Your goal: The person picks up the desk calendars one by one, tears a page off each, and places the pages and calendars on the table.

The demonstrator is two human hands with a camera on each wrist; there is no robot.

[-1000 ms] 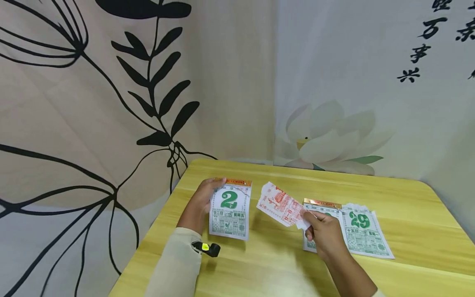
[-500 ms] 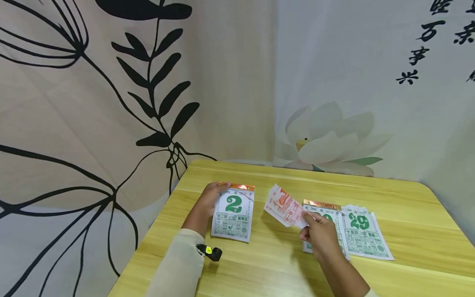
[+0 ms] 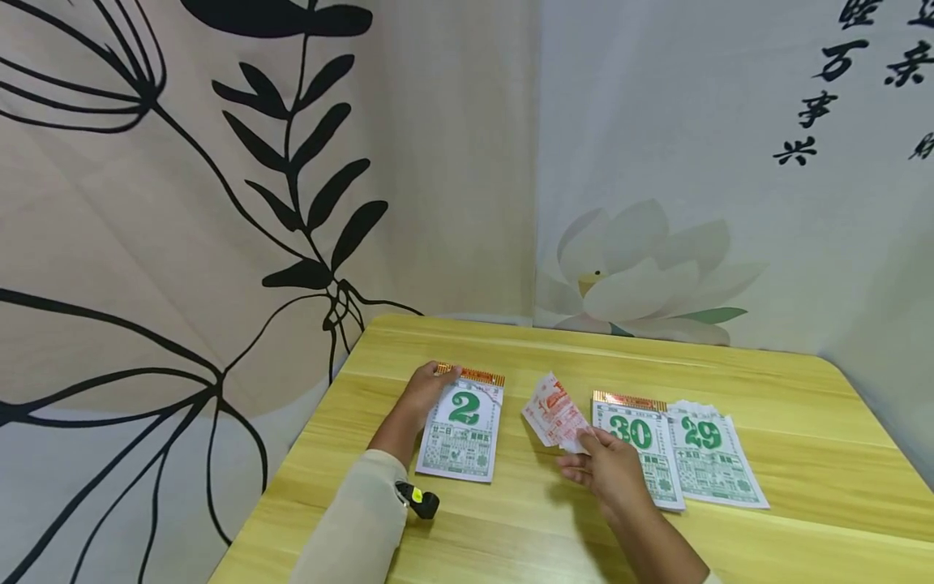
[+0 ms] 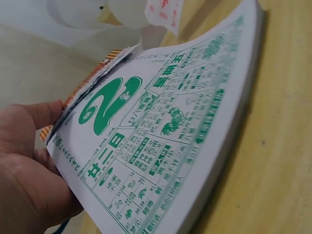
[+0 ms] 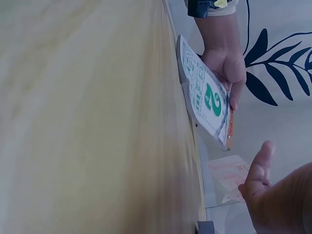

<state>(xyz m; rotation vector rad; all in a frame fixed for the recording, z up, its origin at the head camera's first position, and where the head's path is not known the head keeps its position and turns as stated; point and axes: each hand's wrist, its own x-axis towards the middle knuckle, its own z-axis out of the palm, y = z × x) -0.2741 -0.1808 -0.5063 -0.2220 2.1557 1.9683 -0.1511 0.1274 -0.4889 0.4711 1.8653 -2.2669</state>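
Note:
My left hand (image 3: pixel 423 397) grips a tear-off calendar pad (image 3: pixel 461 430) by its top left corner, the thumb lying over the red-and-gold binding strip (image 4: pixel 80 90). A large green 2 is printed on the pad's top page, which has a ragged torn edge under the strip. To its right, my right hand (image 3: pixel 611 466) pinches a torn calendar page (image 3: pixel 552 410) with red print near its lower right end; the other fingers are spread. In the right wrist view this page (image 5: pixel 229 175) is partly hidden behind the hand.
A second calendar pad showing a green 30 (image 3: pixel 633 438) lies on the wooden table (image 3: pixel 503 543), right beside my right hand. Next to it lies a loose page with a green 29 (image 3: pixel 711 454). A printed curtain (image 3: pixel 467 162) hangs behind the table's far edge.
The left hand and its pad have shifted slightly right and down. My right hand has moved left and down, its fingers spreading; the 30 pad is now more uncovered.

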